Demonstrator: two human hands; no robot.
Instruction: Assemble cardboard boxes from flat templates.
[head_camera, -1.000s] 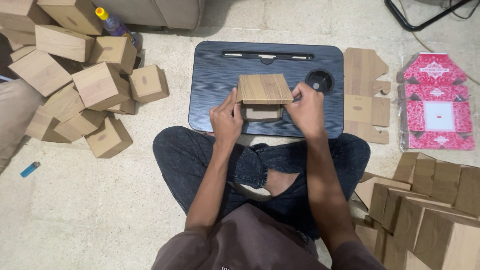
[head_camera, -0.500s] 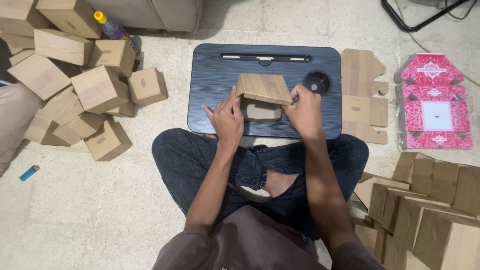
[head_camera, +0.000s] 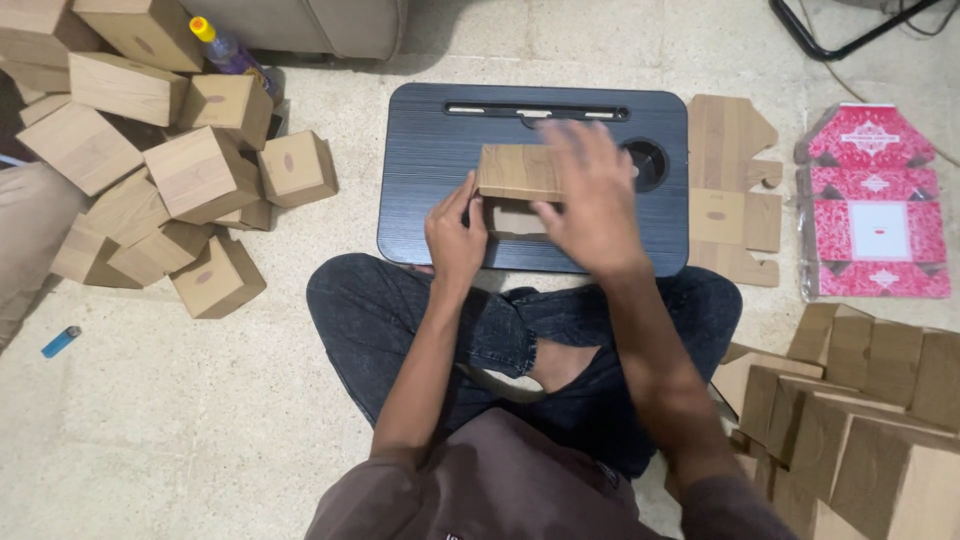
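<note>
Right hand (blurred) over box

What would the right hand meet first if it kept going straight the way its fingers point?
The right hand lies over the wood-grain box, fingers pointing away from the person. Going straight on, it would probably cross the dark lap tray and first meet the slot along its far edge, though height above the tray is unclear.

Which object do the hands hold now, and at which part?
The left hand grips the wood-patterned cardboard box at its left end; the right hand lies over its right side.
</note>
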